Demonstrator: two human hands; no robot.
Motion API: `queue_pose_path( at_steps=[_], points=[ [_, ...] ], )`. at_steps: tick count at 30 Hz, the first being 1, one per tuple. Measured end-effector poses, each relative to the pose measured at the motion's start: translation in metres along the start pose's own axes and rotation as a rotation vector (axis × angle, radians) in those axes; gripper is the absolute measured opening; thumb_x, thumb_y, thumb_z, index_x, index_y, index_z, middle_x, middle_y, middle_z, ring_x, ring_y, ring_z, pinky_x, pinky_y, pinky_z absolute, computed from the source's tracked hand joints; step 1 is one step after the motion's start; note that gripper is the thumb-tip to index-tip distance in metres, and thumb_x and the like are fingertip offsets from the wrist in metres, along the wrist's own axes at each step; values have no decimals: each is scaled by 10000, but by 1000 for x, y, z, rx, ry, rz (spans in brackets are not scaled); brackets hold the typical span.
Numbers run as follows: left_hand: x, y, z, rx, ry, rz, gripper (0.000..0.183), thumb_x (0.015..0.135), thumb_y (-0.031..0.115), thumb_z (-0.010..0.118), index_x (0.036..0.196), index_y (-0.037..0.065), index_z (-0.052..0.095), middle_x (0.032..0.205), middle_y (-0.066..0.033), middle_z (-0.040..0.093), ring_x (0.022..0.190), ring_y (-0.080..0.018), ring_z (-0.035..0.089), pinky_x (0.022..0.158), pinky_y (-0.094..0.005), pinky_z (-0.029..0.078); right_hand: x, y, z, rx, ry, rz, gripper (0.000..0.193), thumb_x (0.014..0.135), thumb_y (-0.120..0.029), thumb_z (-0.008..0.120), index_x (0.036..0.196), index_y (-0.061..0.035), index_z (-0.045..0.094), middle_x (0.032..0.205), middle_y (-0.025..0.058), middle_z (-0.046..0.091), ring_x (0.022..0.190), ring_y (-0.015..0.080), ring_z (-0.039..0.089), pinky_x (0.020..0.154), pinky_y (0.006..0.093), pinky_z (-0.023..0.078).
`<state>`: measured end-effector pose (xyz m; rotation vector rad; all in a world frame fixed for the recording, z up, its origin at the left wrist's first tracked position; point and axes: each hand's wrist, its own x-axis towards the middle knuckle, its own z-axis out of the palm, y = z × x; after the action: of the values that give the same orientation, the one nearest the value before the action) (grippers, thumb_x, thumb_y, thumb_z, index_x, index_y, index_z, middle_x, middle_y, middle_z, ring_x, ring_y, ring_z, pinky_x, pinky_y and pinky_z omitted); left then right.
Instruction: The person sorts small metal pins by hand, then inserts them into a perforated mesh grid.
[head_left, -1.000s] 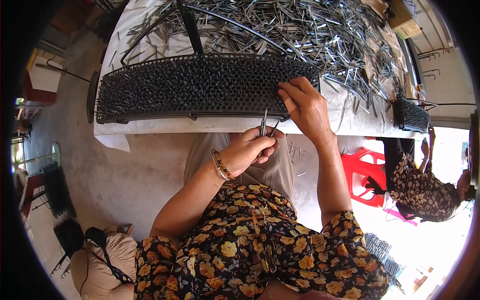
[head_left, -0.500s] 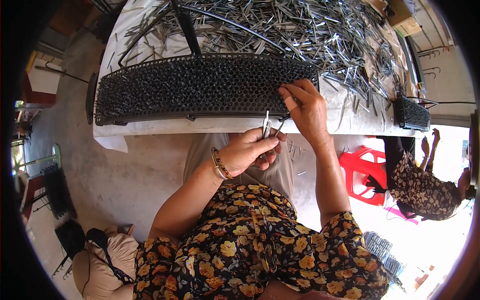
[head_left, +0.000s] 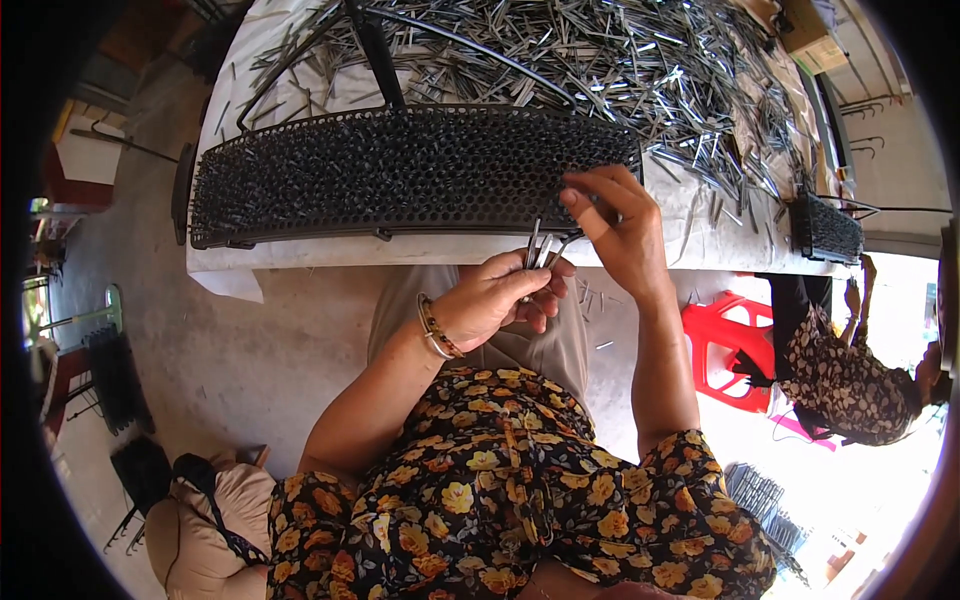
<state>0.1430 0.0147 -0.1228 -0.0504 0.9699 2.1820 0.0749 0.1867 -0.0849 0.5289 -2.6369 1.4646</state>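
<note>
A long black perforated rack (head_left: 420, 175) lies along the table's front edge, its holes filled with many small dark strip ends; the holes along its lower right part look bare. Between the fingers and thumb of my left hand (head_left: 497, 293) is a small bunch of thin metal strips (head_left: 543, 250), pointing up just below the rack's front edge. My right hand (head_left: 625, 222) hovers over the rack's right end, thumb and forefinger slightly apart, with nothing visible between them.
A large heap of loose metal strips (head_left: 600, 70) covers the back of the white-covered table (head_left: 225, 262). Black bars (head_left: 375, 60) rise behind the rack. At right stand a smaller black rack (head_left: 828, 228), a red plastic stool (head_left: 722, 350) and a co-worker (head_left: 850, 385).
My right hand has drawn back slightly right and down from the rack, and its thumb and forefinger have parted. The strips in my left hand have shifted a little.
</note>
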Motion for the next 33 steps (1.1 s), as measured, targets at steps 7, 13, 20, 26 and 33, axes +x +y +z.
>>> queue_pose_path(
  at_steps=[7,13,20,26,33],
  points=[
    [3,0,-1,75,-74,46,235,973,200,429,1099,28,525,968,-45,580,794,-84,551,676,-253,496,-16,3,-7,481,-359,264,202,825,-172,684,882,21,681,848,82,606,732,135,578,618,269,460],
    [8,-9,2,237,26,122,260,980,201,414,1099,7,538,851,-36,599,684,-75,564,601,-231,511,-22,20,-5,446,-177,140,202,848,-173,663,877,26,675,828,68,612,708,112,565,634,251,454],
    [15,-4,7,322,48,188,323,991,226,380,1188,15,527,810,-30,582,617,-49,510,513,-190,445,-20,13,-13,364,-138,257,236,882,-214,622,877,20,657,732,12,623,693,75,520,628,239,428],
    [12,-1,3,470,114,110,336,988,252,390,1171,24,555,749,13,543,568,-19,414,478,-156,362,-19,18,-17,217,-196,222,274,870,-246,641,913,24,662,719,40,638,687,68,526,608,244,435],
    [13,-5,1,291,147,168,296,975,259,424,1098,37,576,728,37,511,571,-10,383,483,-145,313,-22,13,-11,347,-133,253,283,873,-251,636,902,30,660,717,44,640,694,70,544,619,237,445]
  ],
)
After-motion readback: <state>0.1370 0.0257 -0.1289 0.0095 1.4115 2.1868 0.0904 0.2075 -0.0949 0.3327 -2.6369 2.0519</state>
